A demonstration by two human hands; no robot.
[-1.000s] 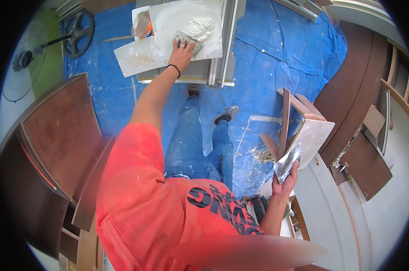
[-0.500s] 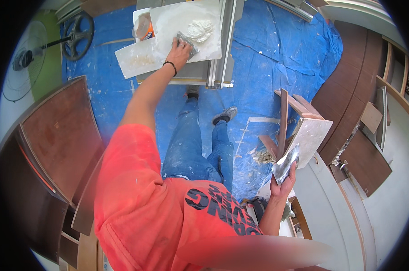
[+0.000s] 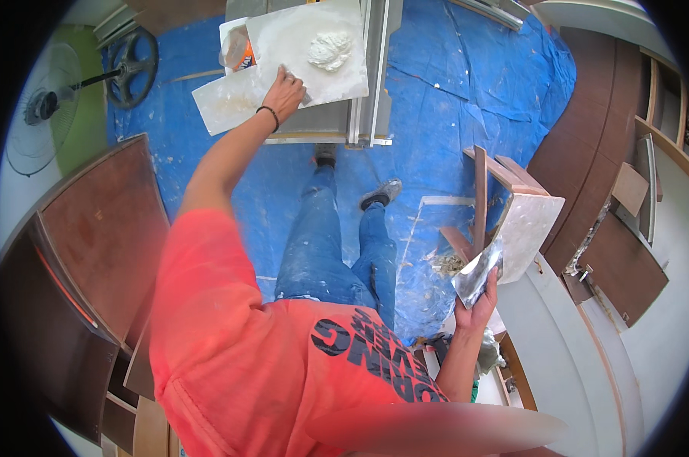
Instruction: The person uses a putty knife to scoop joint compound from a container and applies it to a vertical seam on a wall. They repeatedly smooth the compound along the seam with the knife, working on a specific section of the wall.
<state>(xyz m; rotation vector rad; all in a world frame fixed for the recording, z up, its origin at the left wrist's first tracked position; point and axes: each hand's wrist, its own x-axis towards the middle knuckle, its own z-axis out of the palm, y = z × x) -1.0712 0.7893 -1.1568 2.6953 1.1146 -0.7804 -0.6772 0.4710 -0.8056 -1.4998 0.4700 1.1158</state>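
My left hand [image 3: 285, 91] reaches out to a white board [image 3: 283, 38] lying on a grey metal bench [image 3: 321, 131]. It seems closed on a small putty knife [image 3: 306, 97] whose blade rests on the board. A mound of white plaster [image 3: 330, 49] sits on the board, up and to the right of that hand. My right hand [image 3: 477, 305] is low at my right side, gripping a wide metal plastering blade [image 3: 477, 270] smeared with plaster. The blade is close to a plaster-coated white panel [image 3: 531, 228].
A second white board [image 3: 222, 105] and an orange-and-white tub [image 3: 241, 53] lie left of the plaster board. Blue tarp [image 3: 451, 99] covers the floor. Wooden offcuts [image 3: 481, 190] stand by the panel. Brown cabinet panels [image 3: 108, 228] are on my left, brown shelving [image 3: 618, 251] on my right, a fan [image 3: 43, 107] far left.
My left hand has drawn back from the plaster mound, down and to the left along the board. The right hand with the blade has stayed by the panel.
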